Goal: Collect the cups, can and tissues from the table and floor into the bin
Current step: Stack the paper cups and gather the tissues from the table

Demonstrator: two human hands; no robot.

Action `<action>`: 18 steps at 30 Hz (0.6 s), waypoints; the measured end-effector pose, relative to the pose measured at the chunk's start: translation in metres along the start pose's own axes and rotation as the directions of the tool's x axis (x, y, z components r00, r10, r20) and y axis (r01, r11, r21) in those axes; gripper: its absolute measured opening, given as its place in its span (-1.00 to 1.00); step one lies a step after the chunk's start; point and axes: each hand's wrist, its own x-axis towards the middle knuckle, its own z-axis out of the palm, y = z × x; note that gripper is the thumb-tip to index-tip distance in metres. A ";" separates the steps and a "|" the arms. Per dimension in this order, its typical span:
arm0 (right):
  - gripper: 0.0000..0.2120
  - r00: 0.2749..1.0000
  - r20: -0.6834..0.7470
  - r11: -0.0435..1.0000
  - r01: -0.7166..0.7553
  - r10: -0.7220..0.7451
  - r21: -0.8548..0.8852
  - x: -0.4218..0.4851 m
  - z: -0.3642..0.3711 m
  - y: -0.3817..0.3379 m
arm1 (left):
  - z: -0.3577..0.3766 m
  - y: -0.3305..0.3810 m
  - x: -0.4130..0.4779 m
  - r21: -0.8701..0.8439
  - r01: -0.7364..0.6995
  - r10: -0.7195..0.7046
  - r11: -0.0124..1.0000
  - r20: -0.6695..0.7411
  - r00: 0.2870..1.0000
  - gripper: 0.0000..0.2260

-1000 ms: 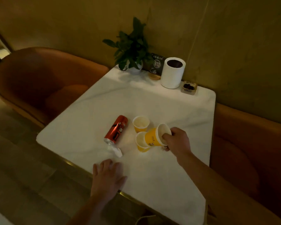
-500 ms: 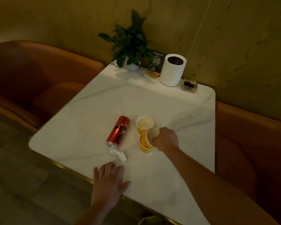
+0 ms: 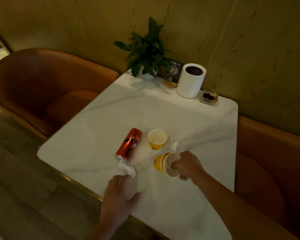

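Here the white marble table spreads under both hands. The left hand lies flat and open, fingertips touching a crumpled tissue. Beyond it lies the red can on its side. The right hand grips two nested yellow cups, tilted. Past them stands a third cup, with another tissue beside it.

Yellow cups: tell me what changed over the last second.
The right hand nested its cup into the second one and lifted the stacked cups toward the person. The left hand slid forward to the tissue. A second tissue is now uncovered. The red can and lone cup stayed put.
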 end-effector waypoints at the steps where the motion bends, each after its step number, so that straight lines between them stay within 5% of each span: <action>1: -0.81 1.000 0.013 1.000 0.024 -0.024 0.020 -0.004 0.002 -0.001 | -0.001 0.011 0.004 -0.066 0.004 -0.005 0.998 -0.009 1.000 -0.32; 5: -0.77 0.985 0.145 0.995 0.094 -0.089 -0.030 -0.014 0.021 -0.014 | 0.006 0.058 0.033 -0.324 -0.054 0.103 0.945 0.134 0.986 0.00; 8: -0.79 0.973 0.210 0.991 0.117 -0.099 -0.072 -0.010 0.022 -0.019 | 0.010 0.070 0.052 -0.370 -0.055 0.114 0.928 0.140 0.984 -0.26; 12: -0.65 0.939 0.334 0.909 -0.067 -0.082 0.411 -0.004 -0.007 -0.022 | 0.002 0.058 0.051 -0.393 -0.020 0.053 0.919 0.074 0.996 -0.40; 15: -0.56 0.998 0.061 0.808 -0.061 0.032 0.585 0.027 -0.021 -0.027 | -0.001 0.048 0.046 -0.412 0.007 0.028 0.911 0.079 0.996 -0.41; 18: -0.52 0.993 -0.072 0.869 -0.049 0.097 0.493 0.054 -0.011 -0.036 | 0.000 0.044 0.042 -0.415 0.037 -0.009 0.909 0.070 0.998 -0.39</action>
